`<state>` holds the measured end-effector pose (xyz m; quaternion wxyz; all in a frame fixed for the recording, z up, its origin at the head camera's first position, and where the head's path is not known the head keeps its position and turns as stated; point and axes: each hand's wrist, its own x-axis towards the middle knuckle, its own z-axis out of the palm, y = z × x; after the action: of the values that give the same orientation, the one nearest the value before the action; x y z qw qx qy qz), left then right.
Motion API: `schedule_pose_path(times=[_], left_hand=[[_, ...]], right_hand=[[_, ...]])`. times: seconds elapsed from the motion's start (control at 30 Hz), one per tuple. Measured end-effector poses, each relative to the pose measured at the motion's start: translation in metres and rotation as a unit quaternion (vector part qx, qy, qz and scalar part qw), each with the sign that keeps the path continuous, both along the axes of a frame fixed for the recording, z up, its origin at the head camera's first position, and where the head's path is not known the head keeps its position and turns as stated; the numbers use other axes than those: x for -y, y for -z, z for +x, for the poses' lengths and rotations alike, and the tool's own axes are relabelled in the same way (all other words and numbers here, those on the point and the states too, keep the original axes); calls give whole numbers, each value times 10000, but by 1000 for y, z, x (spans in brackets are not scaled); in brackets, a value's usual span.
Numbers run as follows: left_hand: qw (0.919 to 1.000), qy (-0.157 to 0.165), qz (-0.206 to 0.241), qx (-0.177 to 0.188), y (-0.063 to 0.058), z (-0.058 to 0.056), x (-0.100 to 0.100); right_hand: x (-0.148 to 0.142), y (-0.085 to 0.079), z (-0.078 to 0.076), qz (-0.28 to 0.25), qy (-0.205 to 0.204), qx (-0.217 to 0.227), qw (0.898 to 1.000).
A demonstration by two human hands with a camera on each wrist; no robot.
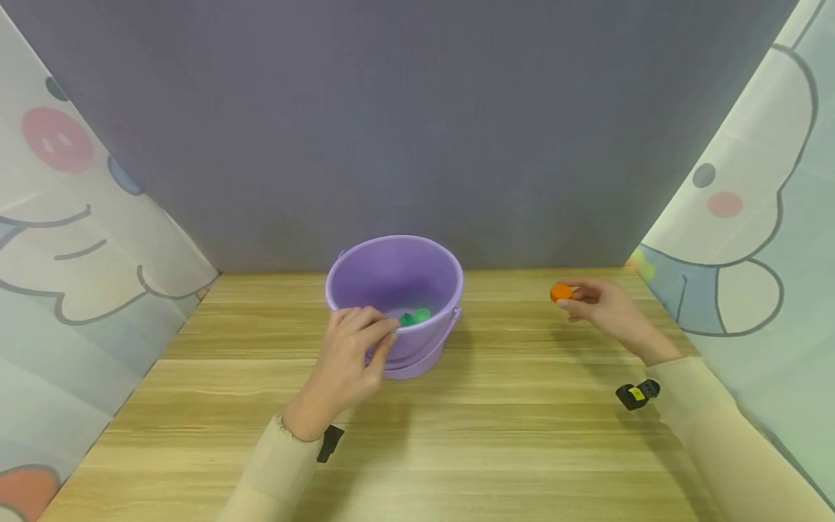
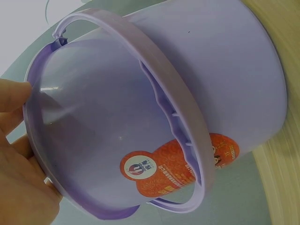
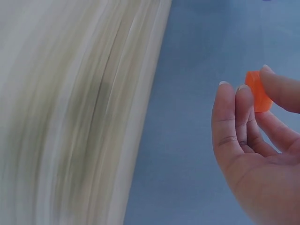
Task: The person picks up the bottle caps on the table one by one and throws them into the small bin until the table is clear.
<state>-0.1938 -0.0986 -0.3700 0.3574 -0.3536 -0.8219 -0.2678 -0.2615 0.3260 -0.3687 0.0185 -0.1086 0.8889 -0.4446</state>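
A purple bucket [image 1: 394,272] stands upright at the back middle of the table, with green bottle caps [image 1: 422,315] lying on its bottom. My left hand [image 1: 355,351] grips the bucket's near rim, its fingers bent over the edge. In the left wrist view the bucket's handle [image 2: 173,93] hangs down across an outer wall that carries a red sticker [image 2: 164,173]. Off to the right, my right hand [image 1: 603,308] pinches an orange bottle cap [image 1: 560,292] between thumb and fingers, raised above the table. The cap's ridged side [image 3: 257,93] shows in the right wrist view.
The wooden table [image 1: 509,449] ends at the back against a grey panel [image 1: 417,130]. Curtains with cartoon animals flank it, one on the left [image 1: 98,341] and one on the right [image 1: 802,290]. A black wrist device [image 1: 636,395] sits by the right sleeve.
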Motion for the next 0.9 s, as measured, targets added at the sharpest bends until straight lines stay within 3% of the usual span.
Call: schedule_pose_path(times=[0.9], left_hand=[[10000,-7,6,-16,-1,0,0]], right_hand=[[34,-17,6,-54,-263,-10,9996]])
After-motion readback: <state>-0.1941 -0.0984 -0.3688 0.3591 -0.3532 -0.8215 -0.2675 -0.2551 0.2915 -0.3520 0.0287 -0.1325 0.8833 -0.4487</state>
